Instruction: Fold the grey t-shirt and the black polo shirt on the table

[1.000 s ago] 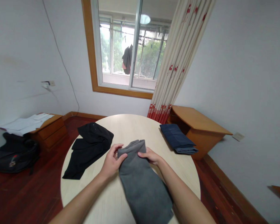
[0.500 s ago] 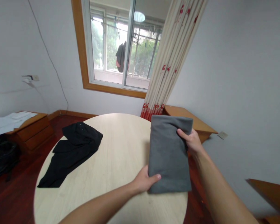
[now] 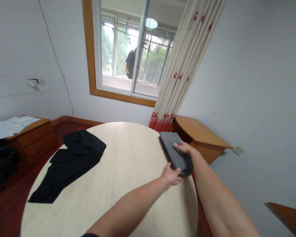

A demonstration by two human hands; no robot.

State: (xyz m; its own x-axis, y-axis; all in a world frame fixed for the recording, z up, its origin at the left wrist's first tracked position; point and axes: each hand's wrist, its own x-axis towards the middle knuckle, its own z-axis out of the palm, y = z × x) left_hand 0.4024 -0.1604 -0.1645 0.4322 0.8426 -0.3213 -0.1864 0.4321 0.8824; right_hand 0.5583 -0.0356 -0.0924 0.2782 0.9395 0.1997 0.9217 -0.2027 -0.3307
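A folded grey garment lies at the right edge of the round table, its surface now slanting away from me. My left hand grips its near left corner, thumb on top and fingers at the near edge. On the upper face of the cloth rests my right hand, fingers stretched out and pressing lightly. Across the table to the left lies a crumpled black garment, apart from both hands.
The pale round table fills the middle. Behind its right edge stands a wooden desk below a patterned curtain. At the left are a wooden cabinet with papers on top and a black bag on the floor.
The grey garment has gone from upright in both hands down onto the table's right side. My right hand has shifted from its side edge to its top face.
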